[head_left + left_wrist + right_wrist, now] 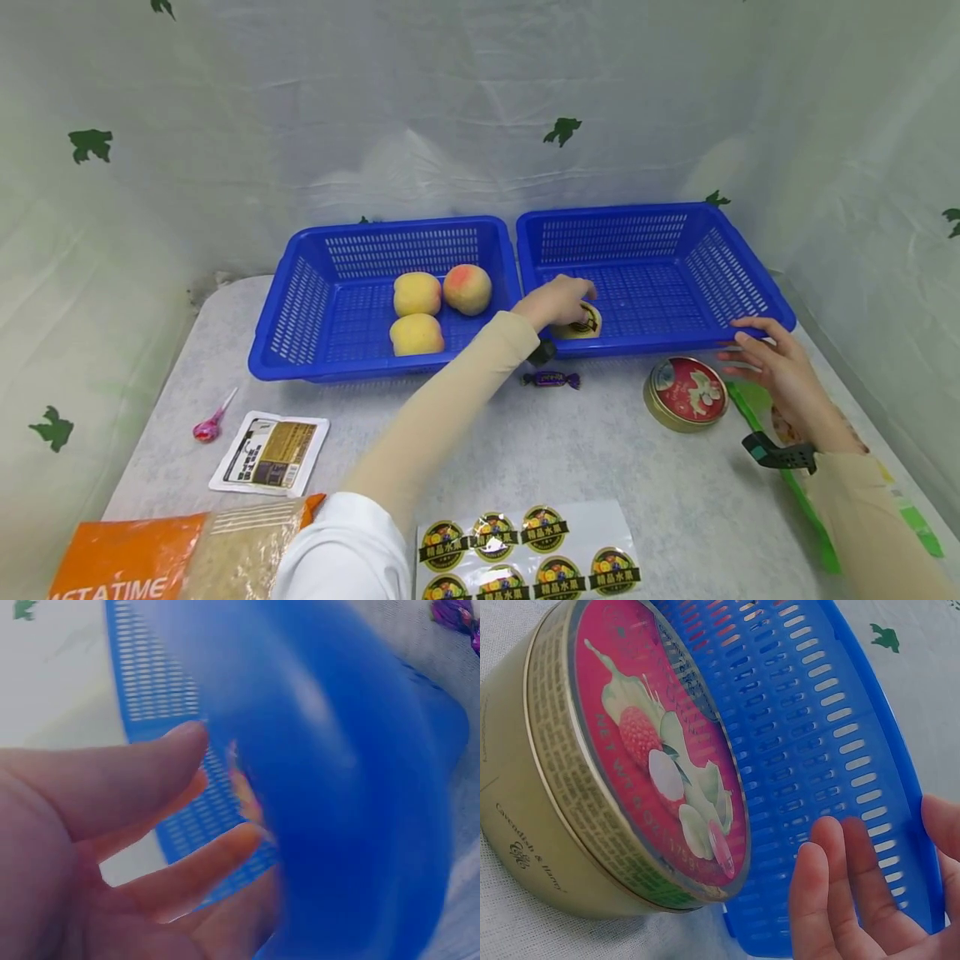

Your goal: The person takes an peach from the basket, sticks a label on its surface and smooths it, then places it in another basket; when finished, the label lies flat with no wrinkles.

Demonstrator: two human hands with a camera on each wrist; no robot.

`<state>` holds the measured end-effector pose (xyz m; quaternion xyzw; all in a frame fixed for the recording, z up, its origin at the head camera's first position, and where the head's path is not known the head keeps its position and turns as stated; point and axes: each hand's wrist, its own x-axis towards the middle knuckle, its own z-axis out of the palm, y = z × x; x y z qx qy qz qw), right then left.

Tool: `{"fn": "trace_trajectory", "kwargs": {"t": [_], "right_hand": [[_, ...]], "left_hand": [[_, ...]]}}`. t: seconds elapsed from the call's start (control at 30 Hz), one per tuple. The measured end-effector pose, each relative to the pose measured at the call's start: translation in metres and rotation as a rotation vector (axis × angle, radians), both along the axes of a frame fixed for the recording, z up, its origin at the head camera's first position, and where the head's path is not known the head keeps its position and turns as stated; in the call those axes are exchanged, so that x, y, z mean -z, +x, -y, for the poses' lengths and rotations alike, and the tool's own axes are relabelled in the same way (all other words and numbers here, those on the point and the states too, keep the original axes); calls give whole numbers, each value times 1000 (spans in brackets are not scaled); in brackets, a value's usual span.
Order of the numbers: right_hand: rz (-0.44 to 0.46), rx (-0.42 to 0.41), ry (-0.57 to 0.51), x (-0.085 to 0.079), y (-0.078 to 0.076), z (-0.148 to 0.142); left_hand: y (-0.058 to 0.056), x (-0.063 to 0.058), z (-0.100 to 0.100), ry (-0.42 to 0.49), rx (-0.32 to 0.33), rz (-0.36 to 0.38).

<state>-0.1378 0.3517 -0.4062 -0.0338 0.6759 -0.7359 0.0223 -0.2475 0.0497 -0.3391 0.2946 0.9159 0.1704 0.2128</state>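
My left hand (558,302) reaches over the front left corner of the right blue basket (660,340), its fingers loosely bent at a peach (588,332) that bears a round black-and-gold sticker. In the left wrist view the thumb and fingers (217,855) stand apart, and the basket's blue rim hides most of the peach. My right hand (783,367) is at that basket's front right corner, fingers spread. From the right wrist, the fingers (840,889) extend outside the slotted wall and the thumb lies at the rim. Beside them sits a round red-lidded candy tin (686,394).
Three peaches lie in the left blue basket (345,367). In front are a wrapped candy (551,380), a lollipop (207,428), a white food pouch (272,452), an orange packet (127,558) and a sheet of round stickers (528,554). A green bag (802,492) lies under the right forearm.
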Motion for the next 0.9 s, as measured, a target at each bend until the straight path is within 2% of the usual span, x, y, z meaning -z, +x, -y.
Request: {"fn": "trace_trajectory", "kwargs": {"t": [0.13,0.27,0.43,0.53,0.63,0.73,0.8,0.9], "right_hand": [[-9,-18,2,1,-1,-1],[-10,-42,-13,1,0,-2],[-3,-51,-12,-2,4,-3],[-10,-61,-14,-8,7,-1],[-41,-88,-28,-18,9,4],[-78,-119,-14,-32,8,15],[-93,-137,18,-43,5,27],[-127,-176,73,-59,-4,49]], "left_hand": [[6,-16,17,162,-10,10],[17,-32,44,378,-37,12],[41,-47,88,662,-99,17],[58,-51,119,804,-148,62],[76,-48,150,940,-217,132],[96,-38,178,1041,-308,177],[109,-28,194,1076,-371,182],[127,-8,215,1082,-458,170]]}}
